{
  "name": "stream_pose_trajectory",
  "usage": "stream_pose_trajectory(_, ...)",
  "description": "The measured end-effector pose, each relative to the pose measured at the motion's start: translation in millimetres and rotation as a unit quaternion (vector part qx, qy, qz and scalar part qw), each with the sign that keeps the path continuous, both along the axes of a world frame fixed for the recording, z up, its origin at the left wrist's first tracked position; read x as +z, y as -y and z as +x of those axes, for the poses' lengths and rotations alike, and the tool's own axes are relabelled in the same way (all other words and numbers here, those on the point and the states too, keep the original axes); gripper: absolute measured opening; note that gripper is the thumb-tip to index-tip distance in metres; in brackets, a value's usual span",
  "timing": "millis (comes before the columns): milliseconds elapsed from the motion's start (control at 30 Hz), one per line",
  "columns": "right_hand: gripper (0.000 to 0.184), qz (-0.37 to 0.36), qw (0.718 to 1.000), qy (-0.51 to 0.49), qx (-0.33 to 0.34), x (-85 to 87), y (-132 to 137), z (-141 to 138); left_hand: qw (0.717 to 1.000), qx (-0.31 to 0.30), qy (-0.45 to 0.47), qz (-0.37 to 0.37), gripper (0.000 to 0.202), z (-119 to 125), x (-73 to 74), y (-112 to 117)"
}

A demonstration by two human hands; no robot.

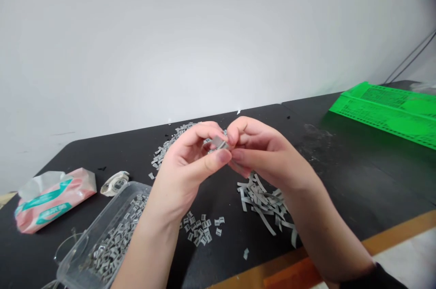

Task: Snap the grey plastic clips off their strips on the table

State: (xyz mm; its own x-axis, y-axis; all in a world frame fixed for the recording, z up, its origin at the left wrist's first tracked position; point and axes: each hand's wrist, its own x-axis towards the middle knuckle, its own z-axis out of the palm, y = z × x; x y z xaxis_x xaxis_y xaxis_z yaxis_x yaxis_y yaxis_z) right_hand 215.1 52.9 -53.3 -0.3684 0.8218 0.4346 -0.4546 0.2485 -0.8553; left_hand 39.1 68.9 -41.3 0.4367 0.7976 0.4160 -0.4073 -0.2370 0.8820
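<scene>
I hold a small grey metal clip (220, 144) between both hands above the black table (357, 180). My left hand (185, 171) pinches it from below and behind, thumb under it, and my right hand (262, 153) closes its grip on the other end with fingertips. It looks light, stiff and thin, probably slick and easy to drop, so I judge the ends are the best places to hold. Its long axis runs roughly left to right, tilted slightly down toward my right hand. Grey strips (264, 203) lie below; loose pieces (200, 227) lie beside a clear tray (73, 264) holding more.
</scene>
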Motion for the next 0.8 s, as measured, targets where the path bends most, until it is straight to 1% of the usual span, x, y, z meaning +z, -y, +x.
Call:
stream_pose_trajectory(67,0.003,0.013,1.000,0.005,-0.013,1.7,1,3,1.000,0.020,-0.002,0.001,0.007,-3,-0.5,-1)
stream_pose_trajectory(133,0.007,0.022,0.999,0.012,-0.026,3.2,2,4,0.999,0.039,-0.002,0.000,0.008,-5,-0.1,1)
stream_pose_trajectory(167,0.008,0.029,0.999,0.015,-0.032,4.0,3,4,0.999,0.055,-0.001,0.001,0.007,-5,0.4,3)
stream_pose_trajectory(233,0.010,0.044,0.997,0.023,-0.062,5.8,6,1,0.994,0.107,0.000,0.011,0.005,-3,1.7,6)
stream_pose_trajectory(300,0.014,0.068,0.990,0.036,-0.122,7.6,9,-3,0.986,0.163,-0.013,0.025,0.005,-2,2.6,10)
stream_pose_trajectory(333,0.015,0.080,0.983,0.046,-0.161,8.4,11,-5,0.983,0.181,-0.023,0.032,0.005,-1,2.7,12)
stream_pose_trajectory(433,0.011,0.118,0.954,0.079,-0.264,9.8,16,-11,0.978,0.199,-0.048,0.047,0.005,-1,1.5,15)
stream_pose_trajectory(500,0.009,0.126,0.940,0.093,-0.304,9.4,19,-14,0.975,0.205,-0.060,0.058,0.007,-1,0.3,16)
stream_pose_trajectory(633,0.004,0.093,0.934,0.089,-0.332,7.3,24,-18,0.969,0.217,-0.087,0.085,0.011,-1,1.5,19)
stream_pose_trajectory(800,0.007,0.079,0.933,0.078,-0.343,6.6,25,-21,0.952,0.253,-0.104,0.135,0.014,2,7.8,26)
